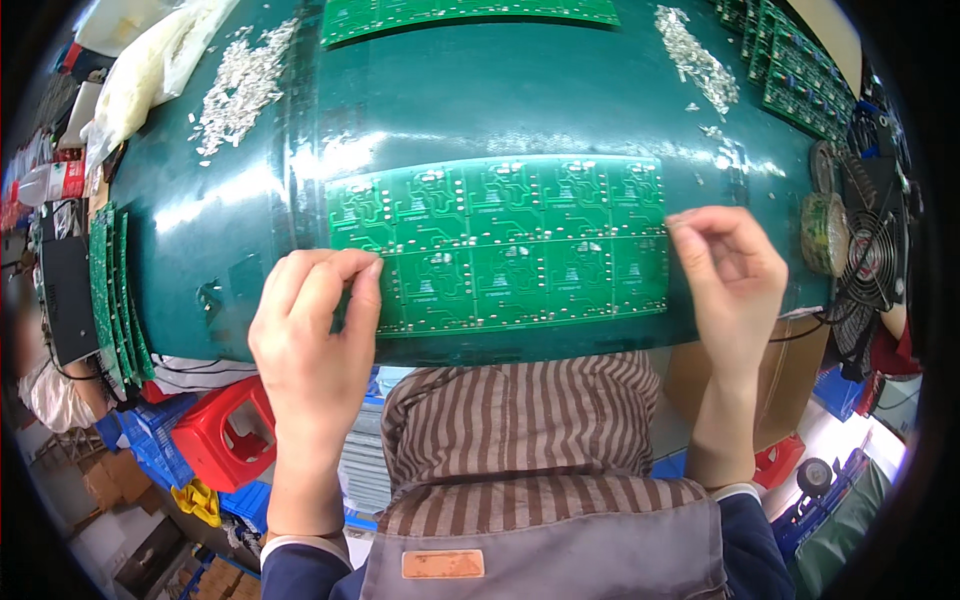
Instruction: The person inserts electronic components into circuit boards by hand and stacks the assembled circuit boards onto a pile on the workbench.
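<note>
A green circuit board panel (505, 245), split into two rows of repeated sections, lies flat on the green work surface in front of me. My left hand (318, 318) is pinched, its fingertips over the panel's left side. At the panel's right edge, the thumb and forefinger of my right hand (732, 262) are pinched together too. Whatever either pinch holds is too small or too hidden to make out. Two heaps of small pale components lie beyond the panel, one heap (243, 88) at the far left and one heap (697, 62) at the far right.
Another green panel (470, 14) lies at the far edge. Several populated boards (805, 85) stand at the far right, more boards (118, 300) at the left. A plastic bag (150, 80), a tape roll (824, 232) and a fan (868, 250) flank the table; a red stool (225, 435) is below.
</note>
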`<move>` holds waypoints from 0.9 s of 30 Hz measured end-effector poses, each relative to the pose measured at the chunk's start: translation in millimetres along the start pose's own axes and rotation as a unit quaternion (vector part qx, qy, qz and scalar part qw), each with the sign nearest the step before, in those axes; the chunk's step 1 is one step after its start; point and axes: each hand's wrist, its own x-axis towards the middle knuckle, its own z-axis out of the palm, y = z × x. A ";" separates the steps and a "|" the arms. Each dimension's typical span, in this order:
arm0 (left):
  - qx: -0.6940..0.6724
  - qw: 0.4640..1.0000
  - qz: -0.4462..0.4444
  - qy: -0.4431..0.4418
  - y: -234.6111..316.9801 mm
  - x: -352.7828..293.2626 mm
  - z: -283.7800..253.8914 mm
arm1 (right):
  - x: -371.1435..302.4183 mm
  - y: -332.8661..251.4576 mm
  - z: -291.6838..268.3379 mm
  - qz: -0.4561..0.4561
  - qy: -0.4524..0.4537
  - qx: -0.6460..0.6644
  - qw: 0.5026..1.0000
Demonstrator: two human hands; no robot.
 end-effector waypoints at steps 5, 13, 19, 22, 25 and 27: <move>0.050 0.998 0.033 -0.025 2.9 5.5 -8.4 | 0.1 -4.3 5.6 -0.012 -0.023 -0.052 0.998; 0.121 0.982 0.139 -0.044 -5.4 11.2 -13.2 | 7.7 -6.2 0.4 -0.015 -0.062 -0.093 0.994; 0.113 0.984 0.133 -0.047 -6.4 11.6 -12.4 | 11.0 -10.2 -2.0 0.014 -0.062 -0.088 0.994; 0.072 0.994 0.068 -0.049 -1.2 9.8 -11.3 | 11.9 -10.2 -2.6 0.018 -0.059 -0.088 0.994; 0.111 0.985 0.125 -0.049 -3.9 10.8 -13.4 | 11.5 -9.0 -1.8 -0.002 -0.053 -0.106 0.993; 0.102 0.987 0.117 -0.045 -5.0 10.1 -12.9 | 11.7 -9.6 -1.8 -0.012 -0.054 -0.118 0.992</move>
